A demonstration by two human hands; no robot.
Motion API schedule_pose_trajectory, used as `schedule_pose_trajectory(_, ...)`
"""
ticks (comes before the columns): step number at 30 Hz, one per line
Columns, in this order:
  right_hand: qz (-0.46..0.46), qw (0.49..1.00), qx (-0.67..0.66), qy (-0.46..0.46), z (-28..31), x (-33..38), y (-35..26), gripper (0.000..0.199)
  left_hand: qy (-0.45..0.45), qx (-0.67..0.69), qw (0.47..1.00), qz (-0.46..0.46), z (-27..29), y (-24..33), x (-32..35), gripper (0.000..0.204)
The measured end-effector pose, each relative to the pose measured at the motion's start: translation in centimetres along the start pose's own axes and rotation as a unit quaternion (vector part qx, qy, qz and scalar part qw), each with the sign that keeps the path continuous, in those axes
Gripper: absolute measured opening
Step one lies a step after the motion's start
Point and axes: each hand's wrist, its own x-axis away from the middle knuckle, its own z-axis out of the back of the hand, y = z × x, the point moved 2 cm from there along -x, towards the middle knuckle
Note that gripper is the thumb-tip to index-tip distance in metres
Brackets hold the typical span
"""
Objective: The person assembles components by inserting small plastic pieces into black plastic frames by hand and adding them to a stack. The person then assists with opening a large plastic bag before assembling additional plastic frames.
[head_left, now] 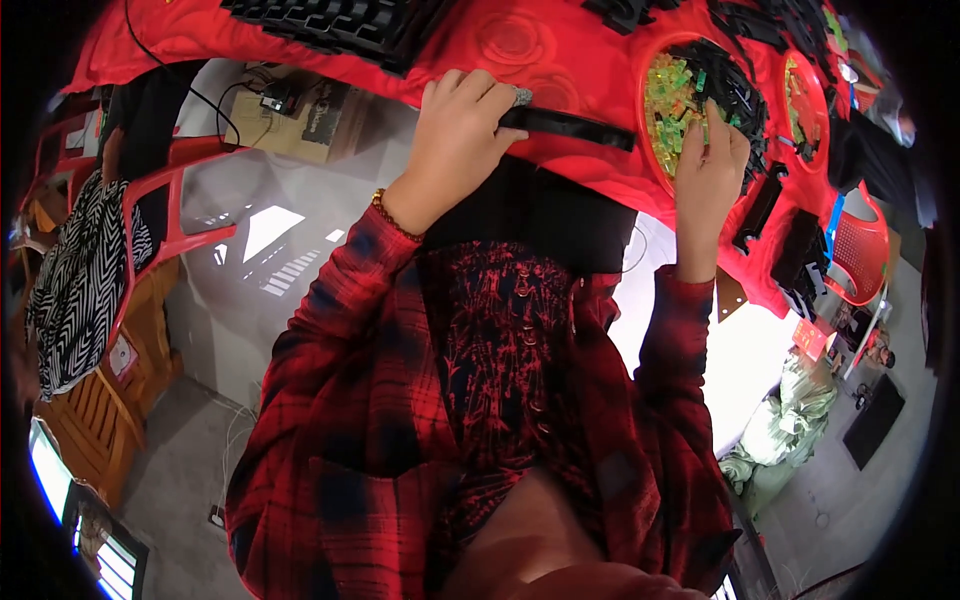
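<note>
Red cloth (600, 45) underneath. Black strip (580, 128) at its near edge, running from the left hand (465, 130) toward the tray (642, 115). Left hand curled, thumb and fingers closed on the strip's left end. Right hand (714, 160) over the tray, fingers bent, tips among yellow-green bits (666, 88) and black bits (738, 98); cannot tell whether it grips one. Black parts (345, 25) farther off, left.

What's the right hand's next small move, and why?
Probably pinch one small yellow-green piece and lift it toward the black strip: the right hand reaches into the red basin of pieces, and the left hand is at the strip's left end.
</note>
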Motion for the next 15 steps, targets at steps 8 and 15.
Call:
schedule_pose_trajectory(8, -0.164, 0.946, -0.269, -0.079, -1.9, 2.1, -3.4, 0.037, 0.051, 0.066, 0.996, 0.015, 0.9, 3.2, 0.8, 0.035)
schedule_pose_trajectory(15, -0.177, 0.93, -0.311, -0.08, -0.4, 0.8, -4.1, 0.024, -0.035, 0.281, 0.947, 0.151, 1.0, 3.3, 1.4, 0.04)
